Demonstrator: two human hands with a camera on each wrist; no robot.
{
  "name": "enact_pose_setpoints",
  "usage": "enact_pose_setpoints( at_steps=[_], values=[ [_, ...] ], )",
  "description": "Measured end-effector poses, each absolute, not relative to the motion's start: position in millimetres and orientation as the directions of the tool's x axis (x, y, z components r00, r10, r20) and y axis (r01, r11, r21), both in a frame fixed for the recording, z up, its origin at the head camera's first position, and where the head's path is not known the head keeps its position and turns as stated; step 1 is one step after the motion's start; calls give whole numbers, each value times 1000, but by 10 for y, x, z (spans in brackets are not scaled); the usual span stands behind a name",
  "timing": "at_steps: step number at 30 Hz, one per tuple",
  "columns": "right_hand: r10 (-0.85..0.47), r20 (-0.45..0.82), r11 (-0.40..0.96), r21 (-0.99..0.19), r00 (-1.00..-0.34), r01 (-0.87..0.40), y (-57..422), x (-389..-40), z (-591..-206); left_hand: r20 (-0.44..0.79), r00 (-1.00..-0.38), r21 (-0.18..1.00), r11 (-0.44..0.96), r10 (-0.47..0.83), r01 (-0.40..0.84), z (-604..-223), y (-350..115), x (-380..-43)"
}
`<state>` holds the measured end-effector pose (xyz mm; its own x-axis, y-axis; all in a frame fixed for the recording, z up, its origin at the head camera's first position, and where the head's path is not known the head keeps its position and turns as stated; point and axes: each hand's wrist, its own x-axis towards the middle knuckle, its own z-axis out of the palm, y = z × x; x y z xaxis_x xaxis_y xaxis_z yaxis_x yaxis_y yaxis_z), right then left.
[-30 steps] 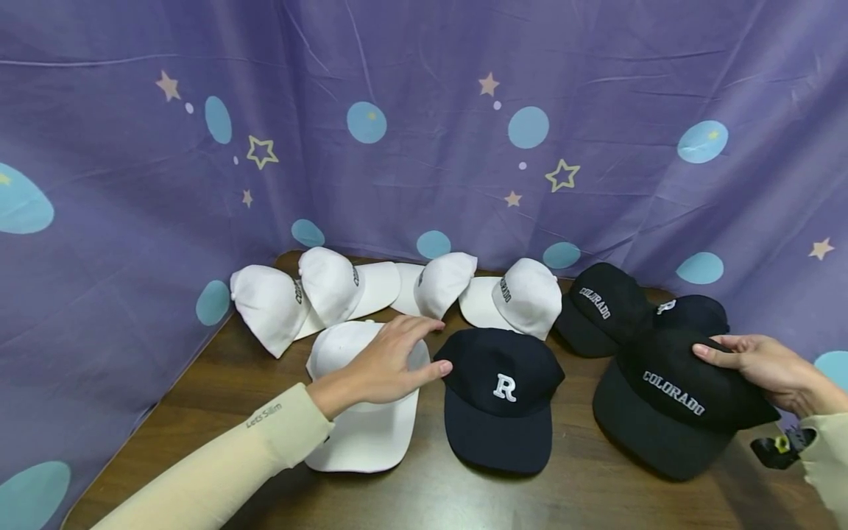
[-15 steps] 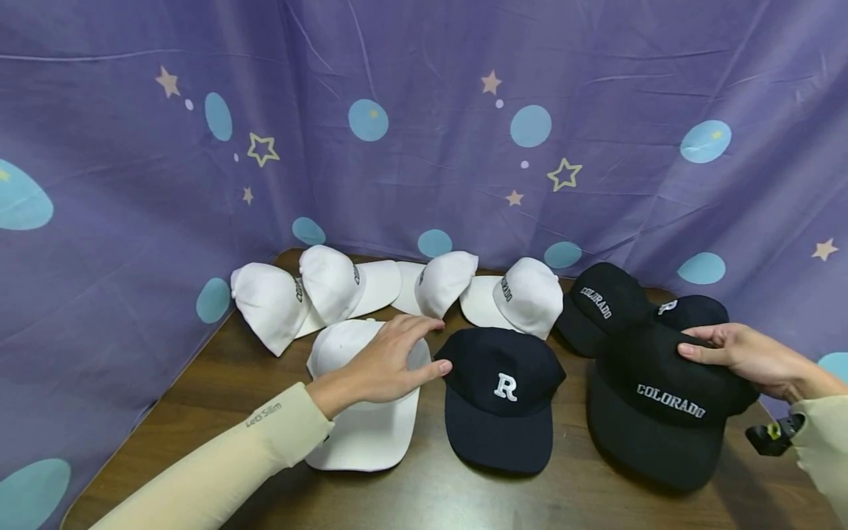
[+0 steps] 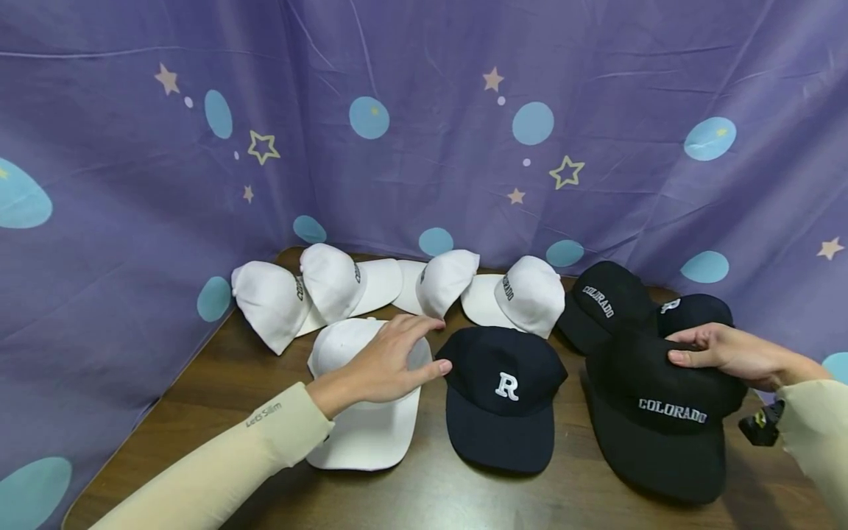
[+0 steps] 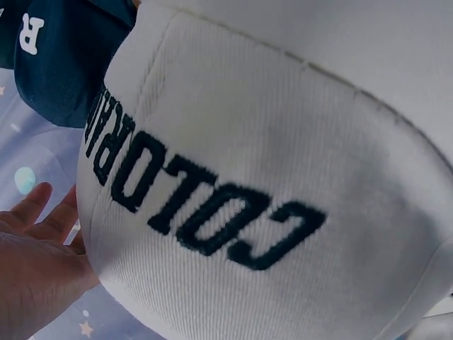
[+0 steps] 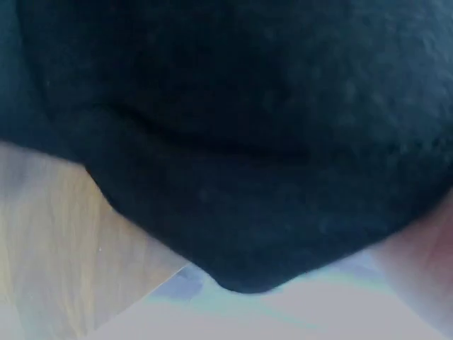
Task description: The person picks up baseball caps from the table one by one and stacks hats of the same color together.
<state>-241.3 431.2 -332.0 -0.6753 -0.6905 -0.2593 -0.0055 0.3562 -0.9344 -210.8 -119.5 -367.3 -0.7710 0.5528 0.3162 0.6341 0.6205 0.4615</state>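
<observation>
From the head view, your left hand (image 3: 380,361) lies with relaxed fingers on the white cap (image 3: 364,412), just beside the navy R cap (image 3: 501,397); your right hand (image 3: 725,353) grips the crown of the black COLORADO cap (image 3: 662,419) on the table (image 3: 218,397). The left wrist view shows straight fingers (image 4: 32,212) against white fabric. The right wrist view shows only black fabric

I am watching my right hand (image 3: 725,355) drawing the black COLORADO cap (image 3: 662,416) toward nine o'clock, closer to the navy R cap (image 3: 503,397); its brim is swinging from about seven toward six o'clock, squaring to me.
</observation>
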Motion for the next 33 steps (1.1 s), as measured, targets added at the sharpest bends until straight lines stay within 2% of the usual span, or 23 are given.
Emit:
enact_pose_setpoints(
  at_steps=[14,24,33],
  values=[
    [-566,-279,600,-784,-776,-156,4273,-2503,-3409,313,-771,468,617,554,633,-3686,-1225,-2107],
    [-562,-263,635,-745,-784,-206,4262,-2491,-3468,315,-768,469,612,557,636,-3705,-1225,-2108],
    [-504,-227,724,-637,-834,-264,4212,-2466,-3457,310,-773,464,621,554,631,-3703,-1224,-2108]
  ],
)
